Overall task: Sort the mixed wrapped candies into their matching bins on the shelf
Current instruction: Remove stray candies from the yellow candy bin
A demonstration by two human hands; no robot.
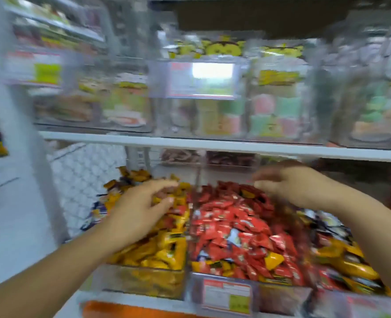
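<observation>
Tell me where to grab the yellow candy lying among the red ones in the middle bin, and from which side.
Pinch the yellow candy across its two opposite edges, coming down from above. It sits uncovered on top of the red candies, broad face up, so a top approach looks clear. The front wall of the middle bin would likely hinder a low reach.

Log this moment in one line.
left hand: open, over yellow bin | right hand: over red bin, grip blurred | stray yellow candy in red bin
</observation>
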